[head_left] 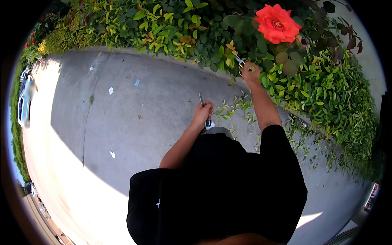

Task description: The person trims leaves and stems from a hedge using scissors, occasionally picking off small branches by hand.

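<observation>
Hedge (330,87), leafy and green, as landmark: close in front and off to the right. Nearest, short of the hedge, left hand (203,112) with fingers closed round a pointed, dark-handled blade (201,98). Next out, at the hedge's near edge, right hand (250,72) with fingers curled on the handles of scissors (239,62), tips by yellowish leaves. By judgement, trimming in hand; called for next, a shoot settled between the tips, then a squeeze. Below the hedge, loose sprigs (228,111) on grey pavement (122,134). Over its leaves, a red rose (277,23). Outdoors, left of the hedge, paper scraps (111,90) in shade; beyond, glaring sunlit ground (43,134) and a parked car (27,102).
</observation>
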The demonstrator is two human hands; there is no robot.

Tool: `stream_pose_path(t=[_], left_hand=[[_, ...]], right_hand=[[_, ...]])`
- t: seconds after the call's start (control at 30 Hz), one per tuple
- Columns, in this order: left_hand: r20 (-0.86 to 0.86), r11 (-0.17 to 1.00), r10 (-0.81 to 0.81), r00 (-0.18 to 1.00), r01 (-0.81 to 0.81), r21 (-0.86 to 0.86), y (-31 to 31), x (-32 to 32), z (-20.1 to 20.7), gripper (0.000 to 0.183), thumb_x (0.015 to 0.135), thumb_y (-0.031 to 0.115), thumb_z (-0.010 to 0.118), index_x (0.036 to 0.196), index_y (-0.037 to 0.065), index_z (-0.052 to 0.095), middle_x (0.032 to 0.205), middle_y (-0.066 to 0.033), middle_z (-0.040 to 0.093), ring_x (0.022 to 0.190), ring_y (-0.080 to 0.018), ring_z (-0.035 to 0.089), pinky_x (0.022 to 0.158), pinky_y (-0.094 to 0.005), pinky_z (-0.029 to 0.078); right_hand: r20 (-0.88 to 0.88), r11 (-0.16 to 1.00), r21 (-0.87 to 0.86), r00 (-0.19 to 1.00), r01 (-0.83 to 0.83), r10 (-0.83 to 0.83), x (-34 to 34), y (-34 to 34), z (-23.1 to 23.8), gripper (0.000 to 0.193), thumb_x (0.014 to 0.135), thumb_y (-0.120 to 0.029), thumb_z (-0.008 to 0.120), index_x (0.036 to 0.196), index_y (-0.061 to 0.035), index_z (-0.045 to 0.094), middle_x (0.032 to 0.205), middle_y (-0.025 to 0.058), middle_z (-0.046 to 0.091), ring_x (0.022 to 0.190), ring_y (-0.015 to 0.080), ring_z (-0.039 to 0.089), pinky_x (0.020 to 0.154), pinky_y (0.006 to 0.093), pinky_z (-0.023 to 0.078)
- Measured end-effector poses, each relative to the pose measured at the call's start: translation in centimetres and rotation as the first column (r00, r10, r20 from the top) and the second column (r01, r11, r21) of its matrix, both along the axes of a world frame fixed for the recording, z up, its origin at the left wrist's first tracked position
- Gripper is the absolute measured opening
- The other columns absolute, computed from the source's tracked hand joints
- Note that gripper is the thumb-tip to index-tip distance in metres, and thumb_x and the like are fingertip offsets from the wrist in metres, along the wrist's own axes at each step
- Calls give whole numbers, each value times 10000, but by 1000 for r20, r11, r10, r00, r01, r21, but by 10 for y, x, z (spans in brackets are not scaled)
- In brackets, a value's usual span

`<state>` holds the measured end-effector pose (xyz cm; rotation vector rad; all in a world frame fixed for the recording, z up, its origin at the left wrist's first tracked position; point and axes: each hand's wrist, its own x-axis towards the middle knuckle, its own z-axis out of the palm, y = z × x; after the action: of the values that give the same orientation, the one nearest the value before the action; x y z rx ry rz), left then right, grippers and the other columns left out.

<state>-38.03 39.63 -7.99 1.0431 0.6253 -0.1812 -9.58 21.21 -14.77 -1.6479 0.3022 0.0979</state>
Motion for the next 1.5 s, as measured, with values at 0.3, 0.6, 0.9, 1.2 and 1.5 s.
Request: stream_pose_path(t=[0.3,0.6,0.9,1.2,1.5], left_hand=[[-19,999,-23,1000,22,-30,-2,6,-20,100,895,155,567,895,55,569,694,-23,529,518,-95,461,429,-260,363],[-15,988,-134,991,132,-77,44,73,-23,90,882,157,585,870,72,559,700,-22,533,515,-94,453,432,-258,354],[-19,955,-290,957,288,-72,137,138,-20,97,882,165,586,860,75,562,707,-17,525,526,-88,451,432,-258,354],[-103,899,-434,895,423,-111,197,158,-30,115,889,172,573,882,57,577,728,-26,534,510,-85,454,423,-258,367],[-111,815,-575,810,557,-159,194,153,-42,233,901,242,602,1019,41,598,922,-80,623,535,-92,466,442,-253,384]], right_hand=[[-182,598,-653,863,-465,472,-65,12,19,421,778,-478,672,680,-70,714,665,129,678,641,340,652,663,443,509],[-184,464,-820,923,-334,339,-83,49,30,664,650,-582,741,924,18,664,898,197,690,862,378,663,749,443,517],[-172,355,-898,951,-259,258,-27,101,6,499,686,-431,766,997,-49,689,974,222,681,900,377,659,774,460,519],[-276,966,-134,927,222,-252,-110,140,-26,321,855,-257,648,667,2,665,570,89,617,495,182,601,534,300,492],[-488,739,471,840,481,-236,-217,210,-37,246,904,-284,672,917,-43,624,738,43,614,635,153,610,578,269,497]])
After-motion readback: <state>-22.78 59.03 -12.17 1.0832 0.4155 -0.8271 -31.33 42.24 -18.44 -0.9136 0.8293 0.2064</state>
